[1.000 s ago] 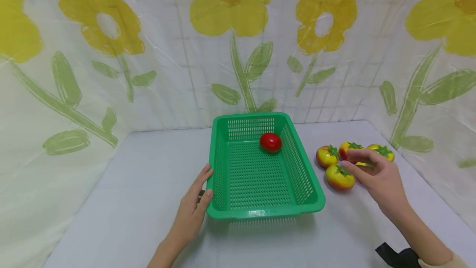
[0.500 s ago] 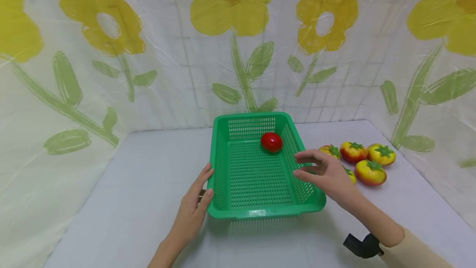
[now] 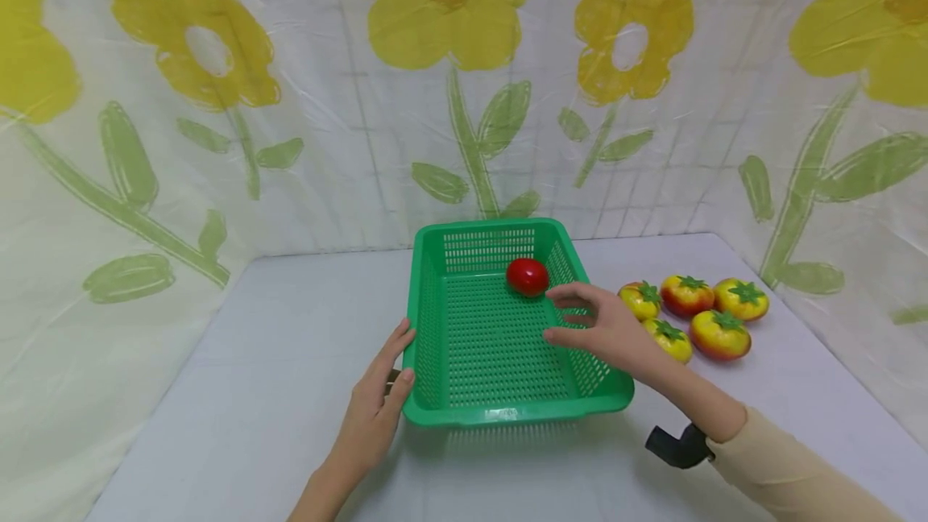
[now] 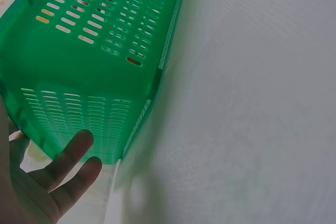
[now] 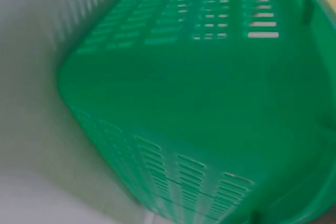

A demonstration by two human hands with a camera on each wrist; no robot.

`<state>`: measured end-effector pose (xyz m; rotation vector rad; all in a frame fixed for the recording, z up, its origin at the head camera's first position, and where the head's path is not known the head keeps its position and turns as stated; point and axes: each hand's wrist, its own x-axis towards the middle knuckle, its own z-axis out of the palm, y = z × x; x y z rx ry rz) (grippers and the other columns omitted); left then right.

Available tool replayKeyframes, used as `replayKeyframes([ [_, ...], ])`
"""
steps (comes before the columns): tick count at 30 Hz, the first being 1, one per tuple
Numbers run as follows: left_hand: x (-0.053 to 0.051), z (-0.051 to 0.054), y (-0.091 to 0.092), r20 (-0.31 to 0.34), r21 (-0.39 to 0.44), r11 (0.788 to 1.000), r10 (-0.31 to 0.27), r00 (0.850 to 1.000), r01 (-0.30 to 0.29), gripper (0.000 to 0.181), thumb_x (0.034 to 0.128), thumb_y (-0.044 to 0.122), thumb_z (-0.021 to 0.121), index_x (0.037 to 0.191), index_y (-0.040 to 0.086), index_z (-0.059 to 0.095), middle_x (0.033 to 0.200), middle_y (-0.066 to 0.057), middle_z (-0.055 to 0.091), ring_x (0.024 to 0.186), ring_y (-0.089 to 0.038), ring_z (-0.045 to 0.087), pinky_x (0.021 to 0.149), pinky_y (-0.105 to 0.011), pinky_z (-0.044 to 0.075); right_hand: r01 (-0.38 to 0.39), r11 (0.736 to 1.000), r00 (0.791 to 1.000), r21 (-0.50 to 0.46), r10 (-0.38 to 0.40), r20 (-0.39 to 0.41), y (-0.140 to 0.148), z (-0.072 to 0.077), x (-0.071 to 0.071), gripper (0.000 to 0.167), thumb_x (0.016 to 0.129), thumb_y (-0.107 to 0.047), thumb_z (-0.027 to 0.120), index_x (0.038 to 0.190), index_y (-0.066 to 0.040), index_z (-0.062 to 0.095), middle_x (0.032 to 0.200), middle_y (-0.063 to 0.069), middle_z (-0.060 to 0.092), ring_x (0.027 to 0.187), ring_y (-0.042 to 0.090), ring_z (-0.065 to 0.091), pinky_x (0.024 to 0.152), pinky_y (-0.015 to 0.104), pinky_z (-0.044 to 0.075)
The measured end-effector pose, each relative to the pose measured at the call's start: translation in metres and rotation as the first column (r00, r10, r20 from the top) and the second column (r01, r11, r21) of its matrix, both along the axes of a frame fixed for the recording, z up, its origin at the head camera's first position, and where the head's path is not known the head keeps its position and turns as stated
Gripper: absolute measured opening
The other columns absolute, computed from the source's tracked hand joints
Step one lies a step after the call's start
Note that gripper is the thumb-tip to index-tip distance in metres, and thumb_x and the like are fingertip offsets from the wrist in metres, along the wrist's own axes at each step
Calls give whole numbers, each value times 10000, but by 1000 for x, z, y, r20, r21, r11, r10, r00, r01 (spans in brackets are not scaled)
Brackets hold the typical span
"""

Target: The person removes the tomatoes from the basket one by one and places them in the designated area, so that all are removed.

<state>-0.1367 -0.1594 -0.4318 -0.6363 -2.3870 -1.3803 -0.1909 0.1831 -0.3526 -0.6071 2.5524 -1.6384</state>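
Note:
A green plastic basket [image 3: 500, 413] with slotted walls stands mid-table. Inside, toward its far right, lies a shiny red, rounded fruit [image 3: 528, 276]. My left hand [image 3: 373, 405] rests against the basket's left rim; in the left wrist view two fingers [image 4: 73, 156] extend fairly straight beside the slotted wall. Above the right part of the basket hovers my right hand [image 3: 598, 325], fingers gently bent, thumb apart and nothing between them. Its fingertips are near the red fruit, apparently not touching. The right wrist view shows mostly the basket's outer corner [image 5: 184, 93].
Several yellow-and-red, tomato-like fruits with green leafy tops, one of them a front fruit [image 3: 721, 335], cluster right of the basket on the white table [image 3: 304, 345]. A flower-printed curtain [image 3: 312, 103] closes off the back and sides.
My right hand has moved left from over the fruit cluster to above the basket, carrying nothing. A front fruit is now uncovered. The left hand and basket have stayed put.

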Motion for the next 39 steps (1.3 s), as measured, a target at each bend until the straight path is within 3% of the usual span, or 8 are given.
replayKeyframes([
  [6,0,-1,1,-3,2,1000,-2,1000,2,502,1057,144,450,1543,193,334,1598,42,256,1306,-156,436,856,-315,509,6,999,999,36,-7,45,-2,4,-15,611,838,-263,808,1344,-46,544,1354,141,542,1247,382,504,975,491,452],
  [13,2,2,2,0,0,1000,-6,1000,6,500,1059,145,444,1544,193,329,1599,36,251,1264,-160,474,859,-316,507,13,995,999,98,-18,50,-6,10,-39,694,810,-249,828,1388,-37,508,1395,159,524,1283,357,475,970,497,457],
  [20,2,4,-4,14,-12,1000,11,1000,-11,504,1062,155,444,1548,216,322,1601,58,242,1165,-153,534,859,-314,506,17,987,999,160,-22,27,-19,2,-71,825,797,-325,835,1461,-41,436,1470,152,447,1344,345,396,1011,519,410],
  [33,1,1,-2,-4,-10,1000,-5,1000,5,503,1057,135,449,1544,189,332,1600,34,250,1104,-159,569,843,-311,514,86,986,991,140,-99,86,-30,-4,-89,828,813,-260,825,1489,-55,393,1533,135,338,1387,373,300,1013,542,396],
  [39,0,0,-1,1,-19,1000,4,1000,-4,497,1061,142,443,1543,188,333,1601,38,247,1170,-150,534,841,-322,516,88,986,987,140,-106,124,-38,-10,-96,834,811,-217,823,1489,-17,379,1480,208,389,1256,386,461,934,474,476],
])
